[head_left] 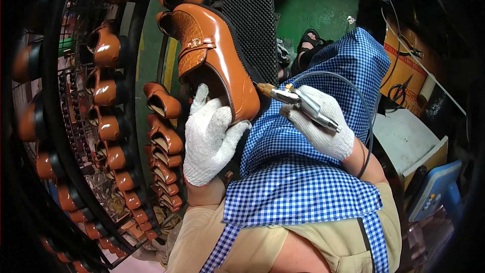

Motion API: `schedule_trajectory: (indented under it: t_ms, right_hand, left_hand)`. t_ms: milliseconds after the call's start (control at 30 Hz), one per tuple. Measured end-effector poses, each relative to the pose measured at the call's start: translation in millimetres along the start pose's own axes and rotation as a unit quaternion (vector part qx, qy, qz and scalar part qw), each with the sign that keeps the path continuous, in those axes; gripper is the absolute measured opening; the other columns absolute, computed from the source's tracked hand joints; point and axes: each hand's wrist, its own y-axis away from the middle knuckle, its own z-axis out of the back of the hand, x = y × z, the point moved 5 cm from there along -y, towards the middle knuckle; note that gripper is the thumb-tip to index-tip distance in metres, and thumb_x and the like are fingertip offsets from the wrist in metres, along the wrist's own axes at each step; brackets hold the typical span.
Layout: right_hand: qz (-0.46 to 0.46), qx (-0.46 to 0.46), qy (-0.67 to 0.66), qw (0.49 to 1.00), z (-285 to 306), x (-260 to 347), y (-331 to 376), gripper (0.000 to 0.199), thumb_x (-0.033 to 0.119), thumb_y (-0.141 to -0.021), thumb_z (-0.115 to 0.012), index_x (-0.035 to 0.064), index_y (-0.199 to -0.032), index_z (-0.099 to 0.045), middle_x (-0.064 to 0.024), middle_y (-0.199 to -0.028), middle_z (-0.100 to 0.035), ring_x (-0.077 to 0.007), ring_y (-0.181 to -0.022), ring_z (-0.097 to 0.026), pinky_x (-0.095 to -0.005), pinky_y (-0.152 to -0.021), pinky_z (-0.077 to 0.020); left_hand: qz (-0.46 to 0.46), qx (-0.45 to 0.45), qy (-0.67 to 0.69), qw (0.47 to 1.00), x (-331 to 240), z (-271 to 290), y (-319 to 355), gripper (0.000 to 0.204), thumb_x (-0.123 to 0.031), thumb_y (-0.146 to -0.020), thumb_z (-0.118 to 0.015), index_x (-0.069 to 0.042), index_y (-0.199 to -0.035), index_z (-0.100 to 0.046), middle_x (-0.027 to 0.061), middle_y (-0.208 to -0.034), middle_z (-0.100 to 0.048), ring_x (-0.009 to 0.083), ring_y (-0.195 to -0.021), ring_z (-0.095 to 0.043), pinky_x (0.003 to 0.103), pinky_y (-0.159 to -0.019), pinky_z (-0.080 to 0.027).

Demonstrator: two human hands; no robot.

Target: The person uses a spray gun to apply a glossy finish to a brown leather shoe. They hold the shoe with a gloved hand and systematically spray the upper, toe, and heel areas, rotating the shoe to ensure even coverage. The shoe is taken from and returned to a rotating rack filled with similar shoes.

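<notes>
My left hand [208,139], in a white knit glove, grips the heel end of a glossy tan leather shoe [214,53] with a metal buckle and a black ridged sole [252,25], held up toe away from me. My right hand [323,126], also gloved, holds a metal air nozzle tool [298,102] with a brass tip pointed at the shoe's heel. A grey hose [348,83] loops from the tool over my blue checked apron [303,172].
A black wire rack [65,121] on the left carries several matching tan shoes [161,136] in rows. A white table [404,139] with scissors and a blue device [437,189] stands to the right. Green floor and a sandalled foot [309,43] lie ahead.
</notes>
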Motion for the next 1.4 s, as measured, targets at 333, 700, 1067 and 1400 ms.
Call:
schedule_trajectory:
  t_ms: [333,700,1067,1400]
  right_hand:
    - [0.036,-0.205,-0.033,0.977,29,-40,-26,0.012,0.005,-0.104,-0.062,-0.0031,-0.112,-0.065,-0.0114,-0.096,-0.069,-0.0203,-0.08,-0.073,-0.0317,-0.071,-0.0584]
    - [0.007,-0.201,0.005,0.98,7,-67,-28,0.019,0.005,-0.098,-0.068,-0.0009,-0.115,-0.063,-0.0168,-0.101,-0.066,-0.0338,-0.088,-0.07,-0.0395,-0.076,-0.0571]
    - [-0.016,-0.171,0.001,0.985,7,-50,-20,0.026,0.007,-0.106,-0.059,0.002,-0.131,-0.057,-0.0059,-0.104,-0.065,-0.0091,-0.077,-0.063,-0.0238,-0.063,-0.0537]
    - [0.014,-0.217,-0.233,0.948,-7,-71,-35,0.041,0.009,-0.107,-0.059,0.0015,-0.147,-0.052,-0.0081,-0.123,-0.064,-0.0142,-0.104,-0.066,-0.0282,-0.087,-0.058]
  left_hand:
    - [-0.031,0.113,0.048,0.992,17,5,-4,0.033,-0.016,-0.078,-0.079,-0.002,-0.108,-0.072,0.0187,-0.105,-0.071,0.043,-0.102,-0.067,0.056,-0.114,-0.035]
    - [0.161,0.011,0.033,0.986,90,14,-35,0.044,-0.04,-0.104,-0.063,0.004,-0.103,-0.066,0.0193,-0.082,-0.068,0.0364,-0.078,-0.068,0.044,-0.075,-0.053]
    - [0.333,-0.165,0.431,0.822,122,35,69,0.011,-0.011,-0.095,-0.075,-0.002,-0.089,-0.078,-0.0019,-0.075,-0.07,0.0065,-0.067,-0.064,0.021,-0.069,-0.05]
    - [0.331,-0.106,0.195,0.917,232,28,71,0.034,-0.005,-0.086,-0.065,0.003,-0.118,-0.072,0.0022,-0.106,-0.077,0.0113,-0.096,-0.069,0.03,-0.088,-0.055]
